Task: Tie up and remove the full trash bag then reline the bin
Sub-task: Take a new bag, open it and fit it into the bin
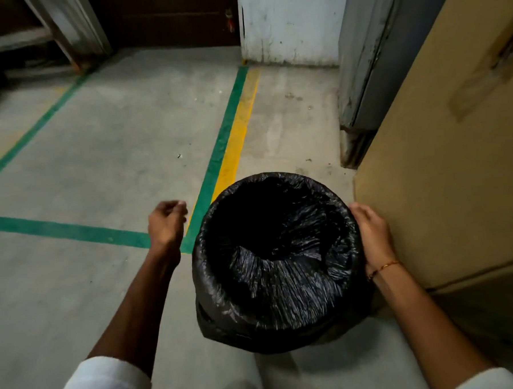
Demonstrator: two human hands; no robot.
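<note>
A round bin stands on the concrete floor, wrapped in a black trash bag (271, 282) that lines the inside and folds down over the rim and outer wall. The bag's inside is dark and I cannot tell what it holds. My right hand (370, 233) rests on the bag at the bin's right rim, fingers curled against the plastic. My left hand (166, 221) hovers left of the bin, apart from it, fingers loosely curled with nothing in them.
A tall cardboard box (443, 160) stands right against the bin. A metal door frame (364, 69) and a white wall (288, 23) lie behind. Green and yellow lines (228, 136) run across the concrete floor to the left.
</note>
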